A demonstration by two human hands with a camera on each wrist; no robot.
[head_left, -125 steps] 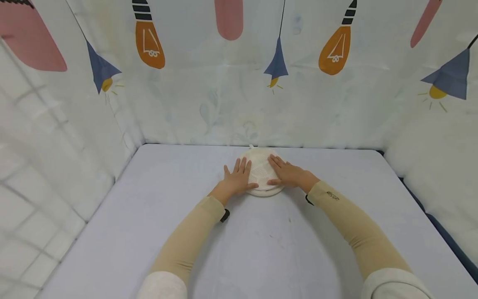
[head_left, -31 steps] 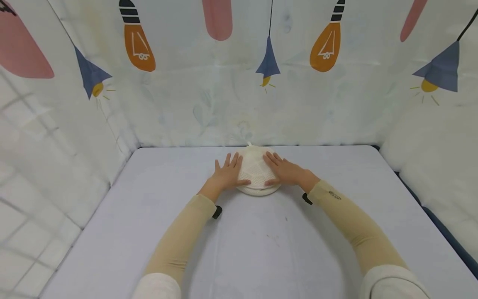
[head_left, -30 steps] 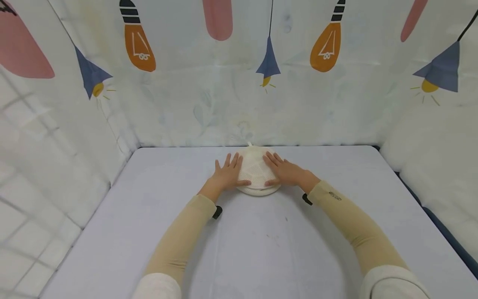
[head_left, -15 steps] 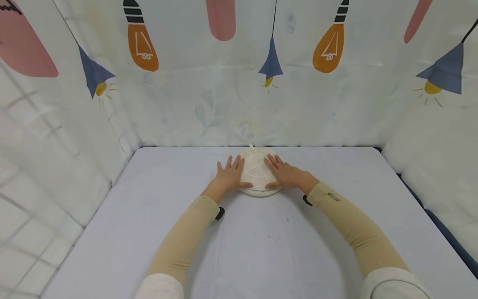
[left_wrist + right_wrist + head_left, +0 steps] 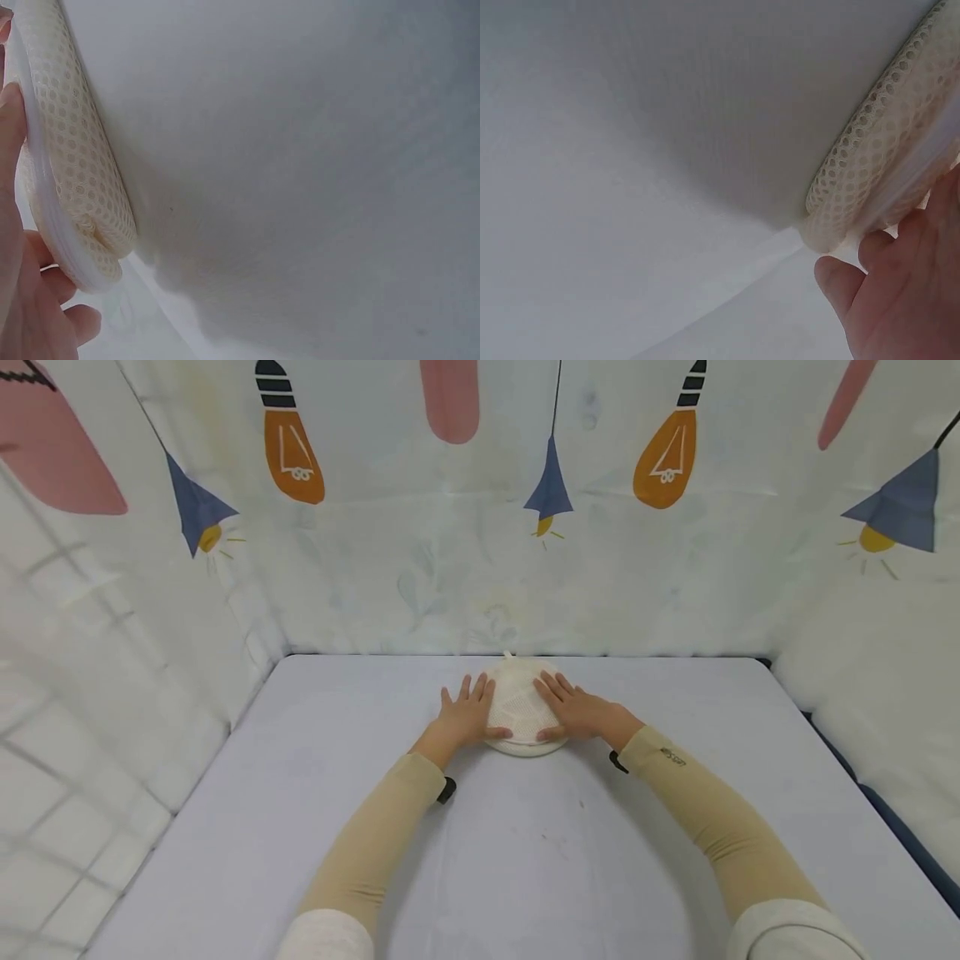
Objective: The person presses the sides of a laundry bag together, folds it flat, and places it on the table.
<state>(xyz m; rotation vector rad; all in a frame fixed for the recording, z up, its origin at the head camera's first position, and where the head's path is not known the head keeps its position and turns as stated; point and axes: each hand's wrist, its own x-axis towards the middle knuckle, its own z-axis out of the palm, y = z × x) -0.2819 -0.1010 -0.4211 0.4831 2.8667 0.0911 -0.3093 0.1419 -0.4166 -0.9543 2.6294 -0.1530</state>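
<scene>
A round, cream mesh laundry bag (image 5: 522,706) lies at the far edge of the table, with a small white loop at its back. My left hand (image 5: 467,717) rests on its left side, fingers spread and thumb pointing inward. On the opposite side my right hand (image 5: 581,710) lies on the bag with its fingers extended. In the left wrist view, the fingers (image 5: 46,300) touch the bag's smooth white rim, above a puffy honeycomb mesh side (image 5: 82,150). The right wrist view has the fingers (image 5: 889,270) along the bag's edge, partly out of frame.
The white-covered table (image 5: 525,860) reaches from my arms to a back wall curtain (image 5: 465,568) printed with lamps and bulbs. More white fabric hangs at the left and right sides. Faint small marks dot the table cover before the bag.
The head view sways slightly left and back. Both hands stay on the laundry bag, which keeps its place at the far edge of the table.
</scene>
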